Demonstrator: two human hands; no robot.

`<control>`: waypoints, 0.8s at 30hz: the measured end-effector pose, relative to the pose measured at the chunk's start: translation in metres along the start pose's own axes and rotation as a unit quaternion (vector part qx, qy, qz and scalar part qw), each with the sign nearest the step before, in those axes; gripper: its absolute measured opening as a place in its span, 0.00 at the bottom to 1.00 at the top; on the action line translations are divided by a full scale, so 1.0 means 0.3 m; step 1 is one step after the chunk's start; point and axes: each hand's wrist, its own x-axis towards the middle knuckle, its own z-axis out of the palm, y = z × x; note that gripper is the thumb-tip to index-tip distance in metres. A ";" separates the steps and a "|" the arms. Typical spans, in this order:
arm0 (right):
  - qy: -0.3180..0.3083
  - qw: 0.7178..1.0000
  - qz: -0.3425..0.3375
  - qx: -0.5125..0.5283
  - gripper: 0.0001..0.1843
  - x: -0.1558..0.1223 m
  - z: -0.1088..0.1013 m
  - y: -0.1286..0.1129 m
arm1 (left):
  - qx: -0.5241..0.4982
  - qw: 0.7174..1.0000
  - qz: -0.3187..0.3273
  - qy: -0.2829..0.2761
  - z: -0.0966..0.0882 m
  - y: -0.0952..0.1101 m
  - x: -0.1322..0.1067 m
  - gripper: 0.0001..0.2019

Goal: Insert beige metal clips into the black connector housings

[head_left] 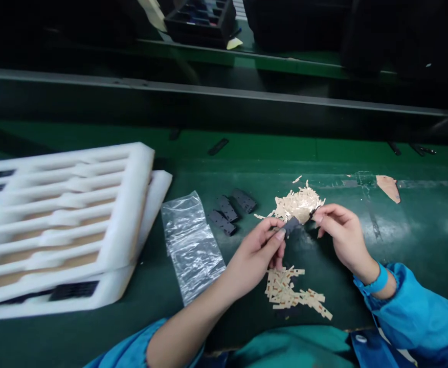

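My left hand is closed around a dark grey moulded plastic part, held at a tilt above the green bench. My right hand pinches a small, thin black piece, whose exact kind is too small to tell. The two hands are apart. Just beyond them lies a heap of small pale cream pieces. Below my left hand is a second scatter of flat cream strips with orange-brown marks. Several dark grey plastic parts of similar look rest left of the heap.
A clear plastic bag lies flat left of my hands. Stacked white foam trays with slots fill the left side, some slots holding black parts. A brown scrap sits at right. A metal rail runs across the back.
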 end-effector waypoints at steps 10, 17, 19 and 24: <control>-0.025 0.992 0.123 -0.003 0.08 -0.018 0.038 0.010 | 0.012 1.000 0.011 -0.014 0.030 0.000 -0.022 0.13; -0.019 0.995 0.095 -0.036 0.04 -0.035 0.049 0.005 | 0.044 0.998 0.041 -0.003 0.041 -0.029 -0.045 0.29; -0.011 0.995 0.097 -0.033 0.04 -0.038 0.054 0.004 | 0.062 0.997 0.051 0.000 0.040 -0.033 -0.049 0.29; -0.008 0.994 0.099 -0.034 0.04 -0.038 0.058 0.000 | 0.088 0.994 0.072 0.002 0.036 -0.034 -0.049 0.28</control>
